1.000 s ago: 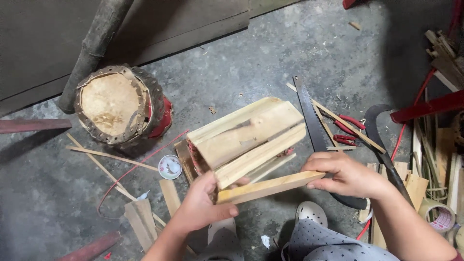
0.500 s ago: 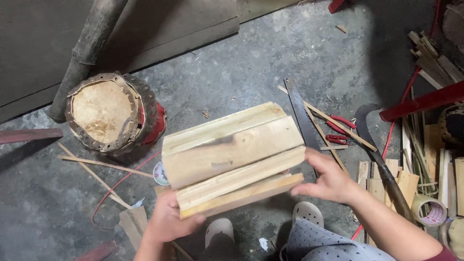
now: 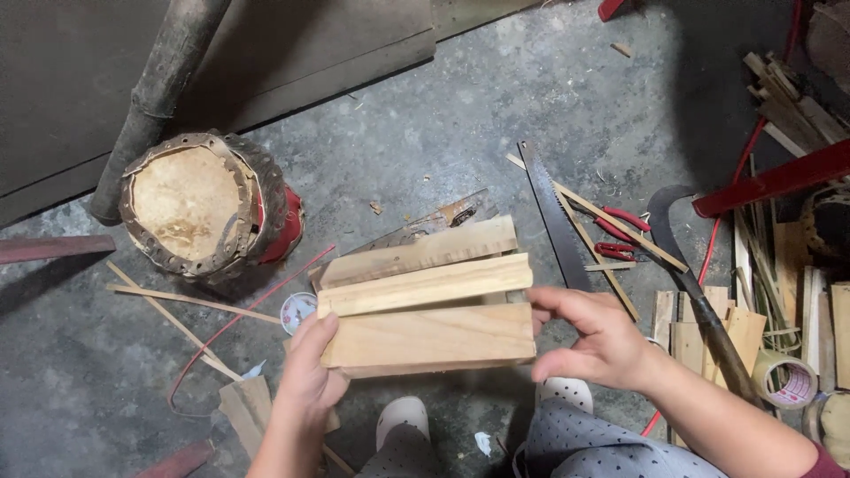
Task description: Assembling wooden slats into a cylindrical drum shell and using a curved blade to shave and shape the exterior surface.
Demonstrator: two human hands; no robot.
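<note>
The person's forearms run out of the bottom edge, and the knees in dotted grey fabric are only partly in view. The underside and back of the wooden slat assembly (image 3: 428, 299) are hidden, so how its pale boards are joined cannot be made out; a further board shows only as a slanted edge behind the upper slat. A round disc with a red-and-white face (image 3: 297, 310) peeps out from behind the assembly's left end, its marks too small to tell. At the right edge a roll of tape (image 3: 784, 379) with a light core and red print on its inner ring is cut off by clutter. The assembly sits in mid-frame above the grey concrete floor (image 3: 443, 115), held lengthwise between the two hands, which stay apart at opposite ends. The left hand (image 3: 308, 367) is clamped on the lower left corner, fingers curled over the front board. The right hand (image 3: 595, 336) pinches the right end, thumb below and fingers on top. Behind lie a saw blade (image 3: 553, 217), red-handled pliers (image 3: 618, 235), a curved sickle (image 3: 695, 283) and a worn drum (image 3: 204, 204), well apart to the left.
</note>
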